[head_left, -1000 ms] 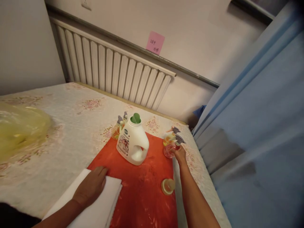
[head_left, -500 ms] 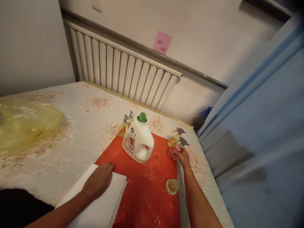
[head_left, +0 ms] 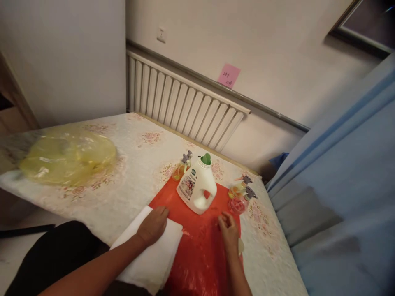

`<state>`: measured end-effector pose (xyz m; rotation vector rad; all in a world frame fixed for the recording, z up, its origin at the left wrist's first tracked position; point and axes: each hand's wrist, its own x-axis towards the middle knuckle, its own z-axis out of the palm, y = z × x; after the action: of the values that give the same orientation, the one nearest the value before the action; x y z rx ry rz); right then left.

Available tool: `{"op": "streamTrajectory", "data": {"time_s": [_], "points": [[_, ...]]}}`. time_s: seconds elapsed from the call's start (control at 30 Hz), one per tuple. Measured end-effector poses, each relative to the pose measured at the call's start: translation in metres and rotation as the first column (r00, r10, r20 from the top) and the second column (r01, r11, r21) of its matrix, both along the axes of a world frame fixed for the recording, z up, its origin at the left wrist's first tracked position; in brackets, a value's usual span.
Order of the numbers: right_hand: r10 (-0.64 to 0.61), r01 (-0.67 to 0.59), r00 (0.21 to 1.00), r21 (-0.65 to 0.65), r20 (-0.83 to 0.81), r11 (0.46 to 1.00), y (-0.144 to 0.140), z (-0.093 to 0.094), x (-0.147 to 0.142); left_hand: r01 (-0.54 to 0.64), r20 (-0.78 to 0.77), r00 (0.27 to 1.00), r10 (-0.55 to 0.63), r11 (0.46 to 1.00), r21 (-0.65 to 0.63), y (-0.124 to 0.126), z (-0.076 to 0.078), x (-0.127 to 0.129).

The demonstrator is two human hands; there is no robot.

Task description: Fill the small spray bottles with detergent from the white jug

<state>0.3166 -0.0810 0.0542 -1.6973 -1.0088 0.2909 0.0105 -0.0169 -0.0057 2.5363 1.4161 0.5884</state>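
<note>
My left hand (head_left: 154, 225) lies at the far edge of a folded white cloth (head_left: 148, 267), its fingers curled onto it. Over the red mat (head_left: 194, 255) hovers my right hand (head_left: 228, 228), fingers bent but apart, with nothing visible in them. A white detergent jug (head_left: 197, 187) with a green piece (head_left: 206, 159) in its mouth stands upright on the mat. Just beyond my right hand are a pink spray bottle (head_left: 238, 205) and a yellow one (head_left: 236, 190). My right wrist partly hides a pale round cap (head_left: 241, 246).
Behind the jug, to its left, stand spray bottles with orange liquid (head_left: 178, 172). A yellow plastic bag (head_left: 69, 158) lies on the flowered tablecloth (head_left: 132, 164) at left. A radiator (head_left: 182, 102) runs along the wall, and a blue curtain (head_left: 339, 185) hangs at right.
My right hand has let go of the pink spray bottle and drawn back toward me over the mat. The view has swung left. My left hand stays at the cloth.
</note>
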Motion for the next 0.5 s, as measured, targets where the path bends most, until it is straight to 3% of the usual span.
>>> {"op": "streamTrajectory", "data": {"time_s": [0.07,0.2,0.33,0.5], "points": [[0.087,-0.095,0.988,-0.057,-0.124,0.994,-0.02,-0.01,-0.041,0.008,0.025,1.0,-0.008,1.0,0.007,0.0,0.0,-0.001],[0.195,-0.207,0.973,-0.096,-0.121,0.974,-0.057,-0.024,-0.103,0.017,0.101,0.995,-0.015,1.0,-0.019,0.001,0.0,-0.003],[0.299,-0.305,0.952,-0.117,-0.066,0.945,-0.08,-0.033,-0.141,0.014,0.139,0.99,-0.005,0.998,-0.06,0.003,0.003,-0.003],[0.379,-0.373,0.916,-0.064,0.135,0.926,-0.078,-0.035,-0.173,0.005,0.19,0.982,0.017,0.993,-0.116,0.007,0.01,-0.005]]}}
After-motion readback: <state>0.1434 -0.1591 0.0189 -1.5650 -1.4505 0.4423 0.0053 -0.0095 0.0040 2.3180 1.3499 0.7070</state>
